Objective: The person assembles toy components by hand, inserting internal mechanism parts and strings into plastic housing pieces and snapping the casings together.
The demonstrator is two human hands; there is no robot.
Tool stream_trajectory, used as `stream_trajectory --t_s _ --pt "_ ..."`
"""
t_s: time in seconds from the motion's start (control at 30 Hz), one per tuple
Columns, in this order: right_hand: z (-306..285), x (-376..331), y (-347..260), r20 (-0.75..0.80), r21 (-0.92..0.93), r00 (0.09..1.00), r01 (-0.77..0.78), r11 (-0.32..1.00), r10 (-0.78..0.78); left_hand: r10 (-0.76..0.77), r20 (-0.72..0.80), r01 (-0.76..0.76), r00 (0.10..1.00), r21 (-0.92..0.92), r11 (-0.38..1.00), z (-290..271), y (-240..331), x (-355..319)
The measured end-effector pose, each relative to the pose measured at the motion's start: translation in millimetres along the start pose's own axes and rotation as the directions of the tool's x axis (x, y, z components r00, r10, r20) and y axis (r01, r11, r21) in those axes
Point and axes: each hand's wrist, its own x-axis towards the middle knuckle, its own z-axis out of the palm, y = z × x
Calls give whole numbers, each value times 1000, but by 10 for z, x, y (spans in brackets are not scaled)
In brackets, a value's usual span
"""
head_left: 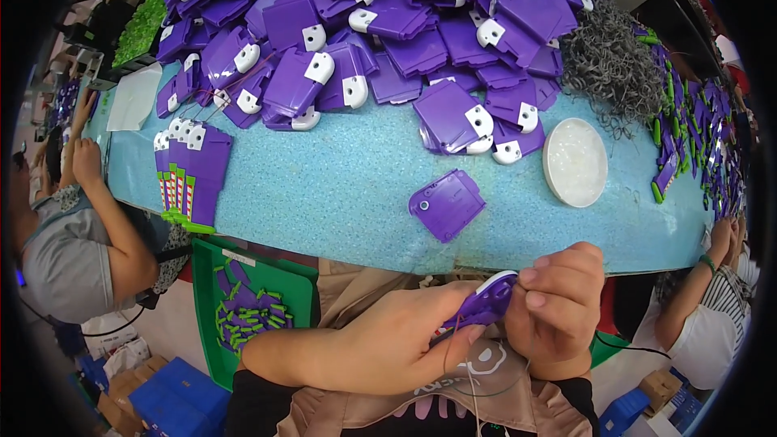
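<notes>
Close to my body, my left hand (388,336) is closed round a purple plastic shell (492,301) with a white end piece, its hollow inner side partly showing. A thin dark wire (459,338) hangs down from this shell past my left fingers. My right hand (562,303) is pinched at the shell's right edge, and whatever lies between its fingertips is too small or hidden to name. On the blue table just beyond lies a single purple shell half (447,205), inner side up.
A large heap of purple shells with white corners (396,16) covers the table's far side. Finished-looking purple pieces (198,170) lie fanned at left. A white bowl (575,162), grey wire tangle (611,69) and green bin (303,287) surround me. Co-workers sit at both sides.
</notes>
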Motion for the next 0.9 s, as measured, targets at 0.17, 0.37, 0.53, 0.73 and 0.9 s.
stream_trajectory --t_s 0.17,0.37,0.53,0.73,0.9 --pt "-9 -26 14 -11 -53 1000 15 998 -16 67 -56 -70 996 -45 997 34 -41 0" --pt "-6 -22 9 4 -73 1000 10 997 -10 39 -58 -38 998 23 999 6 11 -2" --pt "9 -31 5 10 -73 1000 17 997 -17 106 -103 -100 989 59 993 29 -24 11" --pt "26 -40 -9 -31 -73 999 41 996 -44 97 -111 -91 989 54 994 66 -3 7" --pt "22 -72 2 -19 -121 999 26 992 -29 86 -88 -80 992 67 995 52 -25 9"
